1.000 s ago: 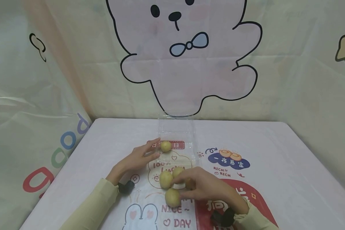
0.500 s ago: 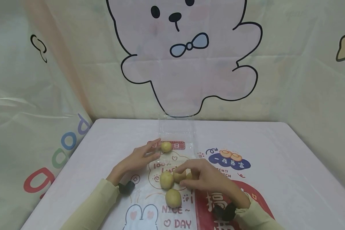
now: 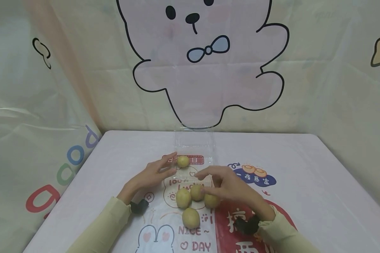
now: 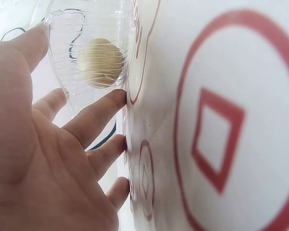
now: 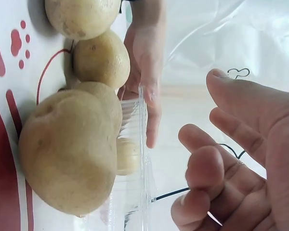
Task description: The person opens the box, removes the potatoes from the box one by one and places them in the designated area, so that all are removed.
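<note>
Several potatoes lie loose on the table: a front potato (image 3: 190, 218), a left one (image 3: 183, 198), a back one (image 3: 197, 193) and a right one (image 3: 211, 201). Behind them stands a clear plastic box (image 3: 206, 172), its lid raised towards the wall. Inside, near its left side, sits a single potato (image 3: 183, 161). My left hand (image 3: 150, 175) touches the box's left side with extended fingers, its lower fingertips on the tabletop. Above the loose potatoes, my right hand (image 3: 225, 184) hovers with loosely bent fingers; the right wrist view shows nothing in its grasp.
A printed cloth covers the white table (image 3: 288, 158), and its far edge meets a curtain (image 3: 320, 88) with a cartoon bear. Another curtain hangs along the left side. Dark wrist devices (image 3: 139, 206) are strapped to both wrists.
My right hand has risen and shifted away from me, from beside the front potato to above the back ones, uncovering the right potato. The left hand stays against the box.
</note>
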Demonstrator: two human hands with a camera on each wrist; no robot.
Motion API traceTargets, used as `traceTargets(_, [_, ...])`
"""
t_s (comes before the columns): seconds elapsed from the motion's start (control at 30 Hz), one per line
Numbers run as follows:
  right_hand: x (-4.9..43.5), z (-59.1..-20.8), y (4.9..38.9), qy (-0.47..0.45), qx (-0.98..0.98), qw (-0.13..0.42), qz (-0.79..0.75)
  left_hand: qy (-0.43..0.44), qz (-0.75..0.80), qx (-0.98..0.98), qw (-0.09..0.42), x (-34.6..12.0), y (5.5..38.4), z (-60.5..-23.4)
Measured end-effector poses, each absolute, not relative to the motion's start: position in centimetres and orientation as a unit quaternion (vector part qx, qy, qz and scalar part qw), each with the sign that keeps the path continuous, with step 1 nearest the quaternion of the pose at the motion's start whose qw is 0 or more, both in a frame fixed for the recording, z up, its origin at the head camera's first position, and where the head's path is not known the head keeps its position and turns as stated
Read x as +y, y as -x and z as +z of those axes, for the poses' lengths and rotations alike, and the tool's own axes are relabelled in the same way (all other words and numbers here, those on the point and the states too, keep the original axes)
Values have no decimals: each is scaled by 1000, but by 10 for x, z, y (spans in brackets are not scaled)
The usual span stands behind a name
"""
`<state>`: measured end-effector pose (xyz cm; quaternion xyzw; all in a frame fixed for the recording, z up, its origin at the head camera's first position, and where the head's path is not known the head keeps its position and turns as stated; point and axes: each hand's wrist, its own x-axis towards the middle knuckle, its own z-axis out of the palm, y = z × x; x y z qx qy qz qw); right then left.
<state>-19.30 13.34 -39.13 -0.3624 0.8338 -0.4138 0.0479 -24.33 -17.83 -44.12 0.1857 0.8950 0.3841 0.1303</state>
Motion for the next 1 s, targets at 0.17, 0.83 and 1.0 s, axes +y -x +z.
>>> traceTargets(0.17, [134,-391,197,345,844,43,-409,-188,384,895,130,-179,243,-442])
traceTargets(0.83, [131,-393,217,346,846,-37,-405,-184,386,895,128,-177,241,-439])
traceTargets(1.0, [129,-392,223,331,849,-49,-408,-182,383,897,127,-177,241,-440])
